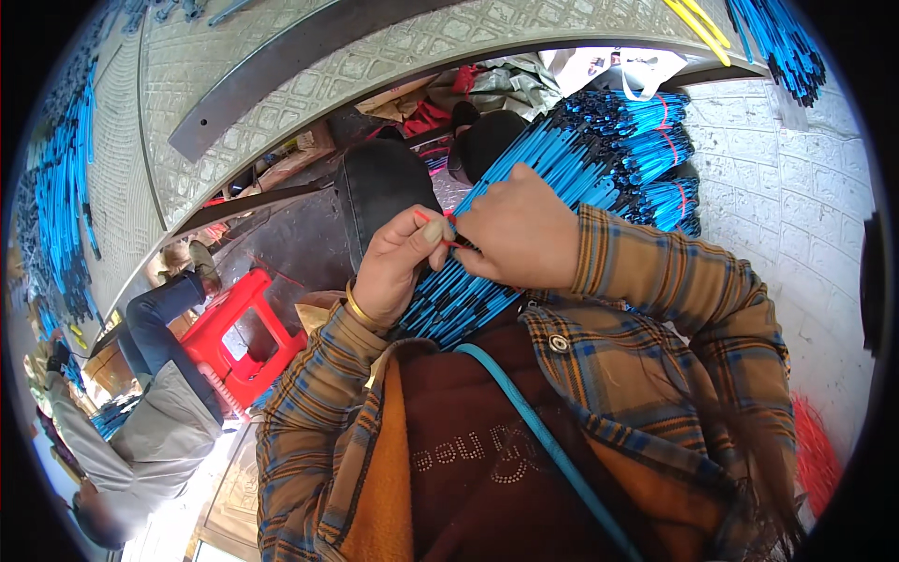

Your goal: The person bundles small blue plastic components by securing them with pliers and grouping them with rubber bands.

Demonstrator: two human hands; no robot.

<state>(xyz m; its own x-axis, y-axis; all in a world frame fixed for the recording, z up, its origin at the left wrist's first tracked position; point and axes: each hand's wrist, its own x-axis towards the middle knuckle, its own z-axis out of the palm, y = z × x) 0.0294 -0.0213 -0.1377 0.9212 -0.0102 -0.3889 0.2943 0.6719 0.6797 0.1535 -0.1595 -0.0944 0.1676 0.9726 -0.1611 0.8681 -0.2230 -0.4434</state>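
Observation:
My left hand, with a gold-coloured bangle at its wrist, pinches a thin red tie between thumb and fingers. Close against it, my right hand is curled with its knuckles up, its fingertips at the same red tie. Under both hands, a large bundle of thin blue sticks with black ends lies slantwise across my lap. My right hand hides part of the bundle and most of the tie, so I cannot see whether it goes round the sticks.
More blue bundles with red ties are stacked by the white brick wall. A patterned table carries a metal bar and more blue sticks. At left are a red stool and a seated person. Red strands lie lower right.

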